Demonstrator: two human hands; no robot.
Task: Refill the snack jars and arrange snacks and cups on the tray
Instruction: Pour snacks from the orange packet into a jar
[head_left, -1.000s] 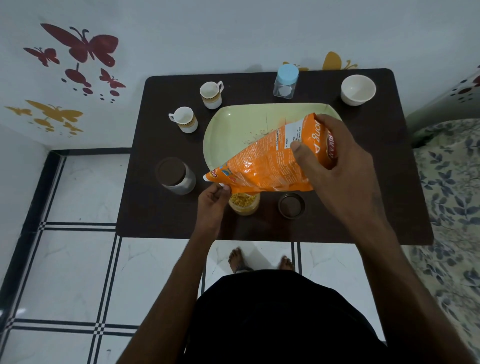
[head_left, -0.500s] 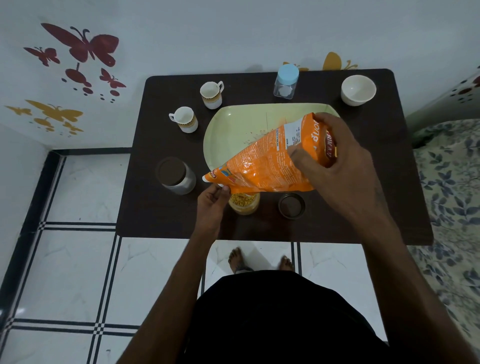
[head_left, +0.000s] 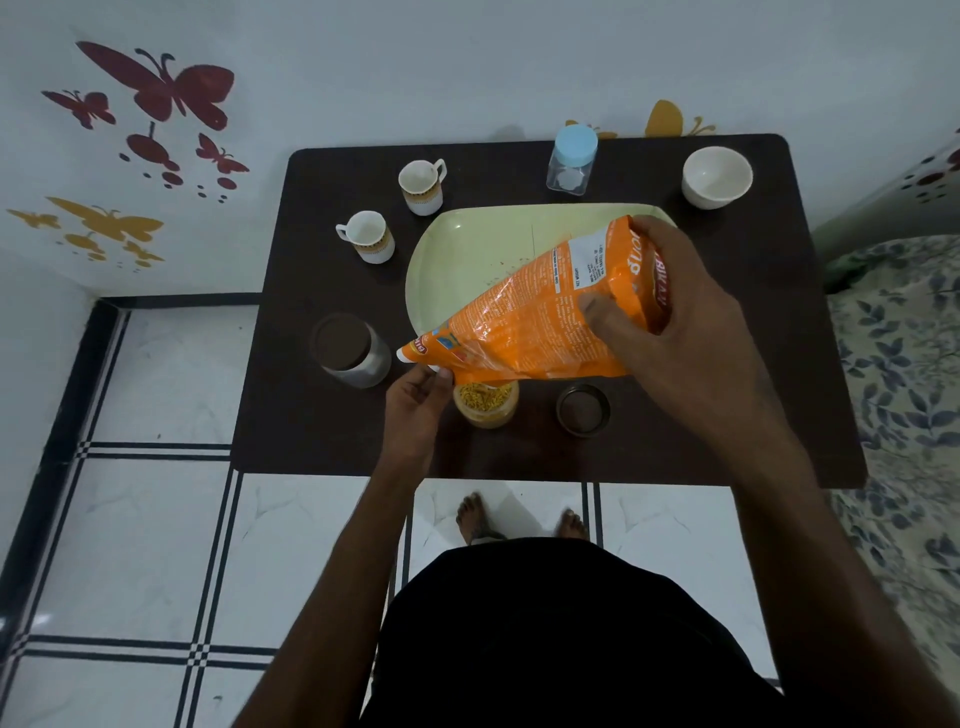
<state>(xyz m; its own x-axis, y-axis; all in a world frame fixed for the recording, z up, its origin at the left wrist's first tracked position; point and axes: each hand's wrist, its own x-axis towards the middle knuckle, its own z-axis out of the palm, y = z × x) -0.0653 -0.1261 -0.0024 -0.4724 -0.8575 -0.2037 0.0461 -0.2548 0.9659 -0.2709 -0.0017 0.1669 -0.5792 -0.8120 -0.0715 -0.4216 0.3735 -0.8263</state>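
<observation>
Over the open jar (head_left: 485, 404), near table edge | right hand (head_left: 670, 317) is gripping the tilted snack packet (head_left: 524, 332), thumb shifting inward | left hand (head_left: 415, 402) is pinching its spout | pouring is continuing; jar is nearing full.

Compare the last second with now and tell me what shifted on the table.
Very little. The right hand regripped the raised end of the orange packet, its thumb sliding further across the printed face; the tilt hardly changed. The left hand still pinches the packet's low corner over the open jar. The tray, both cups, the loose lid and the other jars stayed put.
</observation>
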